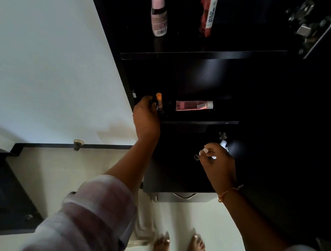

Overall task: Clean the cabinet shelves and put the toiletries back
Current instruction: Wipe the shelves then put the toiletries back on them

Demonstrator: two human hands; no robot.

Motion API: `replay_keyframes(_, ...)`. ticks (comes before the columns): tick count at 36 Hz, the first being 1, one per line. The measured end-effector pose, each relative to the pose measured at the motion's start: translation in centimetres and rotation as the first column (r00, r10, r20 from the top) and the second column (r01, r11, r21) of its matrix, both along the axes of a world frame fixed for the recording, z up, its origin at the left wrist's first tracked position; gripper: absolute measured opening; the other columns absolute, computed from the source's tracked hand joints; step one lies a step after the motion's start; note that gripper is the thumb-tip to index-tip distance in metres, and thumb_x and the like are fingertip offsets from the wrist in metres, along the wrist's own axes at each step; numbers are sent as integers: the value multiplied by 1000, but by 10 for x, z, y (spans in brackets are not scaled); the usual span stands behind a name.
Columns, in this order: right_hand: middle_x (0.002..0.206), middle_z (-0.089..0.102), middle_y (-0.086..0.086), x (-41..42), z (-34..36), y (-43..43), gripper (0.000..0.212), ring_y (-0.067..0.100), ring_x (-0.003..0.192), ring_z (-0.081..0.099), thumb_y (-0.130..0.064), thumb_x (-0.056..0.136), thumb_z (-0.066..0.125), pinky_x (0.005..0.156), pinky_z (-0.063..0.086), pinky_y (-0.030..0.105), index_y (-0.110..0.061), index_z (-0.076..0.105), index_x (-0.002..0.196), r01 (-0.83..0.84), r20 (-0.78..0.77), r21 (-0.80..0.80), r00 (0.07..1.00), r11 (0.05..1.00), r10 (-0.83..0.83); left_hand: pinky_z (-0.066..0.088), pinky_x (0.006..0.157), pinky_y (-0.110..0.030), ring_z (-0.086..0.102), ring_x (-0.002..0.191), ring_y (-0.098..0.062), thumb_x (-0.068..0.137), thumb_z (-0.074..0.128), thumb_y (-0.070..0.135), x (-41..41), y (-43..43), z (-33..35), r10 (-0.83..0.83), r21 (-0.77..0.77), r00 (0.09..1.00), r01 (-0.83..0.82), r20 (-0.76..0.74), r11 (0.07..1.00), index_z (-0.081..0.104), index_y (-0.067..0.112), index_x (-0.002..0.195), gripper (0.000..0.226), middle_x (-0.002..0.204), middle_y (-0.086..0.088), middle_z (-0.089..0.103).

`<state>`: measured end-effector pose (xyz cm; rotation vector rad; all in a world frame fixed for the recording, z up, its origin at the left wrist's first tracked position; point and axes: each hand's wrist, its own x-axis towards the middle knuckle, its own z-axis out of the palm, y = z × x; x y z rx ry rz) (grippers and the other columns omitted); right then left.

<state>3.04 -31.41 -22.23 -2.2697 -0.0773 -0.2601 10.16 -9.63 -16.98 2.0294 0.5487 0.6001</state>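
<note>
**Two Hands at the Dark Cabinet**

A person stands at a dark cabinet (259,91) and reaches in with both hands.

The left hand (147,114) is at the left end of the middle shelf (200,122). Its fingers are curled round a small bottle (158,101) with an orange cap. The bottle stands up straight at the front of that shelf. The hand hides its bottom, so it is not clear if the bottle touches the shelf. Near it, to the right on the same shelf, a pink tube (193,106) lies on its side. Its white cap points right.

The right hand (218,164) is lower down, in front of the dark space under the middle shelf. Its fingers are bent and pinch a small clear thing (223,144) with white bits. It is too small to tell what it is. An orange string (228,193) goes round that wrist.

On the top shelf (201,53) two things stand well apart. A bottle with a pink cap (159,16) is on the left. A red and black spray can (208,11) is on the right.

A shiny metal hinge (308,26) sits at the top right. A white wall (44,46) is to the left of the cabinet. Two bare feet (161,247) stand on the pale floor (220,227) below.
</note>
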Motion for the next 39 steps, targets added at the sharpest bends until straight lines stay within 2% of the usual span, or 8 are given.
replay_keyframes(2,94,67,4,0,0,-2,18,15,79,63,-15,83,72,68,49,15,-10,67,99,-4,-1,8,1000,1000,4,43,78,-23,59,93,-14,95,52,5,3,-3,0,20,-22,1000,-20,-4,1000,64,11,117,26,107,-8,68)
replay_keyframes(5,92,70,6,0,-1,-6,18,8,79,58,-14,84,72,67,38,2,-7,68,100,-10,-9,-1,1000,1000,10,47,80,-25,62,98,-19,94,50,3,9,-6,-3,48,-29,999,-49,-23,998,63,11,119,29,109,-8,67)
replay_keyframes(12,95,71,6,4,-5,-11,19,5,80,56,-15,84,72,67,36,-1,-9,67,102,4,-17,-4,1000,1000,-4,51,85,-37,62,100,-27,93,47,8,23,-3,-12,109,-38,993,-111,-55,993,62,11,117,28,110,-11,67)
replay_keyframes(23,95,70,7,7,-6,-8,19,8,80,58,-16,84,72,66,36,2,-9,67,102,20,-1,-17,1000,1000,-20,52,88,-39,61,105,-26,95,45,9,29,-1,-20,108,-61,989,-115,-105,992,56,13,126,32,116,-10,65)
replay_keyframes(28,96,71,6,11,-1,-8,22,7,82,58,-17,85,72,67,41,5,-9,67,105,18,5,26,1000,999,-18,46,89,-27,60,111,-25,93,53,5,22,-1,-24,85,-84,991,-93,-101,992,51,12,128,36,121,-7,63)
replay_keyframes(32,92,71,4,14,5,-4,19,12,81,63,-18,85,72,67,47,13,-11,66,102,10,23,53,1000,999,-12,49,95,-32,58,112,-19,91,58,9,7,-5,-20,34,-103,999,-38,-32,994,47,17,128,39,122,-3,60)
replay_keyframes(36,88,71,3,20,20,4,16,11,78,62,-20,86,70,68,44,13,-12,67,99,12,48,61,999,998,-15,40,89,-18,51,107,-8,90,60,7,-23,-14,-15,-53,-68,998,54,22,996,49,17,126,39,120,-2,54)
replay_keyframes(39,89,69,-2,24,37,9,16,9,79,62,-23,89,67,69,50,18,-16,65,102,14,33,111,999,994,-17,49,94,-28,56,108,-13,92,61,13,-41,-19,-17,-198,16,980,197,20,980,49,22,122,34,121,-1,53)
